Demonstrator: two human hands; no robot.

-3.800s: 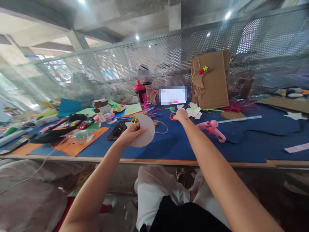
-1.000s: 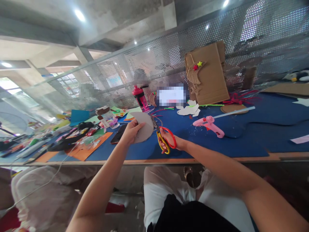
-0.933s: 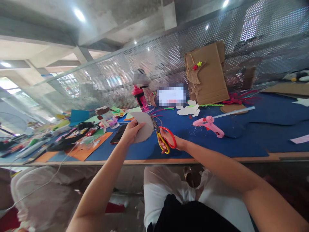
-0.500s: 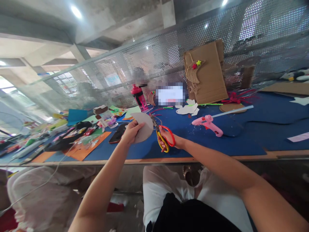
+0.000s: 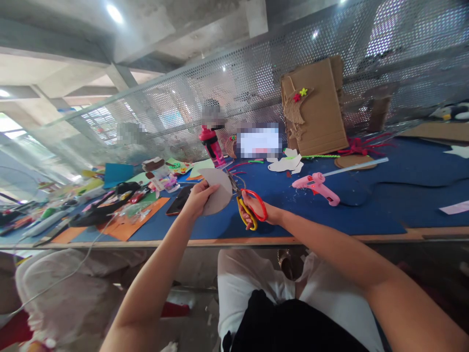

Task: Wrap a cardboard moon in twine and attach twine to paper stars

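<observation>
My left hand (image 5: 197, 197) pinches a grey rounded cardboard piece (image 5: 219, 191) and holds it up above the blue table (image 5: 366, 210). My right hand (image 5: 261, 213) grips scissors (image 5: 246, 205) with red and yellow handles, fingers through the loops. The blades point up and left, meeting the right edge of the cardboard piece. Both hands hover over the table's near edge, close together.
A pink glue gun (image 5: 318, 187) with a clear stick lies right of my hands. A cardboard box (image 5: 315, 110) stands against the mesh fence behind. White paper scraps (image 5: 286, 164), a pink bottle (image 5: 211, 143), a phone (image 5: 179, 199), orange paper (image 5: 128, 222) and craft clutter fill the left.
Earlier my right hand reached far across the table near the scraps; it now holds scissors at the cardboard piece. Over the last second the hands barely shift.
</observation>
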